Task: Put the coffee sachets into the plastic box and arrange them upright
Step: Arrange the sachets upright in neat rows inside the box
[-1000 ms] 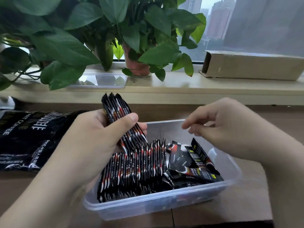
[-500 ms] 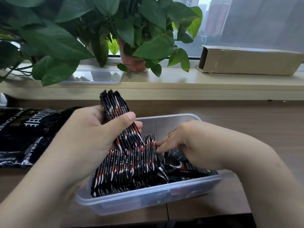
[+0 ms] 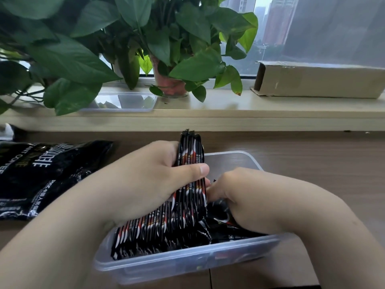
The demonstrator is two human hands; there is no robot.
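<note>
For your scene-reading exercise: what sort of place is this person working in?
Probably an office or flat high in a city building: a wooden desk against a windowsill, potted plants, and tower blocks outside the window.

Glossy foil sachets [image 3: 191, 163], translucent plastic box [image 3: 187, 261]

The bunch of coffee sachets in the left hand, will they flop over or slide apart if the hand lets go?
Probably they would fan out: the bunch of sachets is thin, glossy strips clamped only by the left hand. Each likely weighs little and bends easily. The row of sachets already in the plastic box leans, so loose ones may tip.
</note>
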